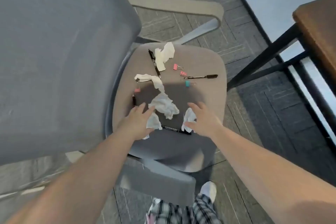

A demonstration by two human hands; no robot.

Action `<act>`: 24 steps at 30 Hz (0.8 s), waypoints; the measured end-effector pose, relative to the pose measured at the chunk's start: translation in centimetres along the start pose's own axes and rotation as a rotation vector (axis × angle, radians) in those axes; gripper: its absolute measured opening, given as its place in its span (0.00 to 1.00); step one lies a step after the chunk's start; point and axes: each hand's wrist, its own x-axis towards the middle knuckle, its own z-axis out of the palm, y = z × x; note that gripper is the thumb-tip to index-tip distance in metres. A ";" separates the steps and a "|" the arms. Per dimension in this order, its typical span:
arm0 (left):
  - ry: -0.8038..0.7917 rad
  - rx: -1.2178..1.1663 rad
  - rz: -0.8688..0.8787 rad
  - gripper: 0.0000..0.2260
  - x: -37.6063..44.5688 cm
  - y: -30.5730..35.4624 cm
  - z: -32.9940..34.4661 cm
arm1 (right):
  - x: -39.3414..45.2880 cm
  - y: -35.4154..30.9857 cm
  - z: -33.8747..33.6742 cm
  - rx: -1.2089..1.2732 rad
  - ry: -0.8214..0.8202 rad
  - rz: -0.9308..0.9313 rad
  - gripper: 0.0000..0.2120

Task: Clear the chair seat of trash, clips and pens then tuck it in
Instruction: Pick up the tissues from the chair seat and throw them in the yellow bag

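The grey chair seat (203, 96) carries crumpled white tissues, black pens and small binder clips. My left hand (138, 122) hovers open over a small tissue piece (153, 122) at the seat's near side. My right hand (201, 120) is open too, its thumb beside another tissue scrap (190, 119). Between the hands lies a large crumpled tissue (164, 105), and a black pen (174, 129) lies just below it. Farther off are a long tissue strip (151, 79), a folded tissue (164, 55), a pen (201, 77), a second pen (154, 62), pink clips (176, 67) and a teal clip (188, 83).
The chair's tall grey backrest (60, 51) fills the left. An armrest (181, 4) curves behind the seat and another (158, 176) sits near my legs. A wooden table (318, 29) with black legs stands at the right on grey carpet.
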 end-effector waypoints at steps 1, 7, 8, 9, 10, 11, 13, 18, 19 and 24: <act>-0.013 0.013 -0.003 0.37 0.3 0.0 0.3 | 0.5 -0.2 0.4 -0.013 -0.010 0.008 0.36; 0.043 -0.004 -0.008 0.40 2.0 -0.5 2.7 | 2.2 -1.2 2.4 -0.058 -0.027 0.088 0.39; 0.048 -0.003 -0.015 0.42 2.4 -0.8 3.0 | 2.4 -1.2 2.6 -0.058 -0.027 0.104 0.39; 0.050 -0.011 -0.011 0.43 2.7 -0.9 3.2 | 2.6 -1.3 2.9 -0.058 -0.029 0.114 0.38; 0.047 -0.015 -0.003 0.45 2.9 -1.0 3.4 | 2.7 -1.3 3.3 -0.059 -0.028 0.120 0.36; 0.050 -0.012 0.007 0.46 3.1 -1.0 3.5 | 2.7 -1.3 3.6 -0.055 -0.019 0.119 0.35; 0.062 -0.012 0.019 0.46 3.4 -1.1 3.6 | 2.8 -1.2 3.9 -0.036 0.011 0.115 0.34; 0.198 -0.124 0.030 0.21 3.5 -1.1 2.4 | 3.3 -1.3 2.7 -0.004 0.121 0.125 0.30; 0.208 -0.112 0.029 0.15 3.5 -1.1 1.8 | 3.5 -1.5 2.3 -0.008 0.140 0.113 0.29; 0.213 -0.127 -0.004 0.03 4.0 -0.4 -0.9 | 4.5 -2.6 0.1 0.001 0.236 0.105 0.21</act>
